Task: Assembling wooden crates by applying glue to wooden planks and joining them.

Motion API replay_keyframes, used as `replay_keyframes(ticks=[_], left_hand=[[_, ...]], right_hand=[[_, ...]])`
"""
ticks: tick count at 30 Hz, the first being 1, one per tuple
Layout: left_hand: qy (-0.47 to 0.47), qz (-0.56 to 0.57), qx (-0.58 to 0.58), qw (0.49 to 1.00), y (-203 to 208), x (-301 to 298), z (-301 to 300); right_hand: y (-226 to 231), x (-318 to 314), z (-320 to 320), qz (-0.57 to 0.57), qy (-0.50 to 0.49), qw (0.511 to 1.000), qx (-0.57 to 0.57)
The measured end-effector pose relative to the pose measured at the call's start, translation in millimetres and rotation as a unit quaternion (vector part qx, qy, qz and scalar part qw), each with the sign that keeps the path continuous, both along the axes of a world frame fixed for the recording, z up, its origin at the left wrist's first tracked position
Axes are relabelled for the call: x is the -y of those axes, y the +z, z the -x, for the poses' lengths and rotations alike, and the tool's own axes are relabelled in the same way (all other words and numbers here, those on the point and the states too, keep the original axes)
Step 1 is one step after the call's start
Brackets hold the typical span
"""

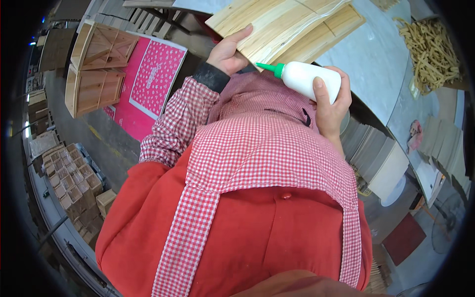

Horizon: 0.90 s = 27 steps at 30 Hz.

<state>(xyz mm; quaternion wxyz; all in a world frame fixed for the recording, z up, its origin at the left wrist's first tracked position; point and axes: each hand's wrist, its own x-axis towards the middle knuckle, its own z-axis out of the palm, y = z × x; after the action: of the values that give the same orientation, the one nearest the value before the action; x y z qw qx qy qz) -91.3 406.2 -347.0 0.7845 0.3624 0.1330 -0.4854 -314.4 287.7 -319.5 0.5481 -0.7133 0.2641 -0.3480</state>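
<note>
Right hand (pixel 329 106) fingers wrapped around white glue bottle (pixel 309 79), green nozzle touching lower edge of wooden panel (pixel 282 27). Left hand (pixel 227 52) fingers clasping same panel's left edge, above grey counter (pixel 376 64).

Red top under a red-and-white gingham apron, matching checked sleeve covers with a dark knit cuff

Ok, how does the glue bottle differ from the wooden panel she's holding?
The glue bottle is white, rounded plastic with a green nozzle; the wooden panel is flat, pale, grained board. The bottle is small, wrapped by the right hand; the panel is far wider, gripped at its edge by the left hand. Both are held above the table.
</note>
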Motion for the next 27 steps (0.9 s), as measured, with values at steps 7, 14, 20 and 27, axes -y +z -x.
replay_keyframes(ticks=[7, 14, 20, 27], left_hand=[[-0.036, 0.038, 0.04, 0.998, -5, -6, -2], [-0.048, 0.073, 0.03, 0.996, -4, -12, -14], [-0.04, 0.03, 0.04, 0.998, 2, -16, -11], [-0.04, 0.031, 0.033, 0.998, 0, -14, -5]], right_hand=[[-8, 4, 6, -0.023, -0.036, 0.999, 0.003], [13, 20, 5, -0.177, -0.066, 0.975, 0.117], [14, 75, -15, -0.132, -0.171, 0.963, 0.161], [-10, 107, -41, -0.023, -0.228, 0.969, 0.088]])
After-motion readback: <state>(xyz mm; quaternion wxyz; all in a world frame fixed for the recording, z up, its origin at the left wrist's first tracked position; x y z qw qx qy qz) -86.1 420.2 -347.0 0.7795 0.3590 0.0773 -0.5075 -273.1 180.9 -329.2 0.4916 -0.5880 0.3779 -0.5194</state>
